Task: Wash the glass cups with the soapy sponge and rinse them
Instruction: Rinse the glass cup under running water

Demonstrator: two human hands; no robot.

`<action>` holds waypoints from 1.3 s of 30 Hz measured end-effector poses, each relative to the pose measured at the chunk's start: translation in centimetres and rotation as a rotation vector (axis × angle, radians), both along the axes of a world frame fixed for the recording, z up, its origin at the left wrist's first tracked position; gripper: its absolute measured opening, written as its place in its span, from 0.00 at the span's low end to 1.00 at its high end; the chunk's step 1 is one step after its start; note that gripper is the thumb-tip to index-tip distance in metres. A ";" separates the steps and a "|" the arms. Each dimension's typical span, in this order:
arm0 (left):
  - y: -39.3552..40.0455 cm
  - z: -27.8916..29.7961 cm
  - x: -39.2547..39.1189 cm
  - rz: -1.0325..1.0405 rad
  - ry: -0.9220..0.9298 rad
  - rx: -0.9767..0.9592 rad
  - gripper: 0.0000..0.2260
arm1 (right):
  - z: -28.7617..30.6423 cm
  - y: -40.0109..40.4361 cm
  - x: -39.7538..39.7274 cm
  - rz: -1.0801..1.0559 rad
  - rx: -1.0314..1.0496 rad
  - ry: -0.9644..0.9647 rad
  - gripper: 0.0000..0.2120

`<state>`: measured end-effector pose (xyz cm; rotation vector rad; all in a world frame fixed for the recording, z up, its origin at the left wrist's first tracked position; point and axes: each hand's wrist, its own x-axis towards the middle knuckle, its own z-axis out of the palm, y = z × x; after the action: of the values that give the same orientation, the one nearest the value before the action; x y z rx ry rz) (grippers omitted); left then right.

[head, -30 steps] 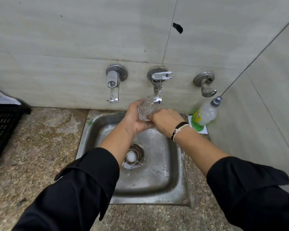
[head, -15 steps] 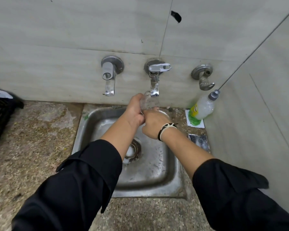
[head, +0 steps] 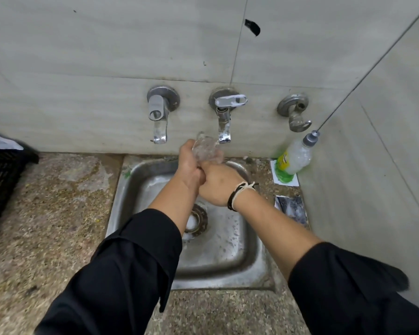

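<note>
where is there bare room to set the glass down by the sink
Free: the counter between sink and black crate. Crowded: the right strip beside the wall, holding the soap bottle and a wet pad.

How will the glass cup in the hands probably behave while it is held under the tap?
The glass cup looks wet, so probably slippery. Clear thin glass above a steel sink suggests it is fragile if dropped. It seems small and light.
</note>
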<state>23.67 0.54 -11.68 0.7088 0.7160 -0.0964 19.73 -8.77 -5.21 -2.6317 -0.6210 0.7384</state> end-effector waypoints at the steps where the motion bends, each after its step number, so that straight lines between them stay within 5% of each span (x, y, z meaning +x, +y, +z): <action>1: 0.1 -0.1 0.0 -0.007 -0.027 -0.016 0.14 | 0.2 0.1 0.1 -0.003 0.008 0.007 0.25; 9: -0.4 -0.5 -1.5 0.037 -0.141 -0.130 0.13 | 0.4 0.6 0.1 0.070 -0.099 -0.024 0.28; 14: -0.5 -0.4 -2.2 -0.051 -0.156 -0.050 0.16 | 0.9 -0.6 1.6 0.273 -0.261 -0.323 0.21; 18: 1.8 -0.4 -3.5 -0.295 -0.133 -0.094 0.29 | 0.6 -2.0 3.1 0.401 -0.274 -0.393 0.16; 22: 2.1 0.5 -4.1 -0.208 -0.160 -0.358 0.38 | 1.4 -3.1 3.9 0.481 -0.245 -0.446 0.16; 27: -0.1 3.0 -1.9 0.040 -0.052 -0.117 0.16 | 0.9 -1.8 1.5 0.329 -0.246 -0.416 0.16; 35: -1.6 1.8 -0.9 0.048 0.028 -0.027 0.13 | 0.8 -1.0 0.1 0.105 -0.242 -0.094 0.27; 39: -2.6 1.5 -1.6 0.020 0.002 0.038 0.18 | 0.2 -1.4 0.3 0.078 -0.226 -0.084 0.23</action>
<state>22.07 -2.02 -10.15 0.7383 0.7277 -0.0655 20.02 -10.13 -5.05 -2.8716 -0.7053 0.7642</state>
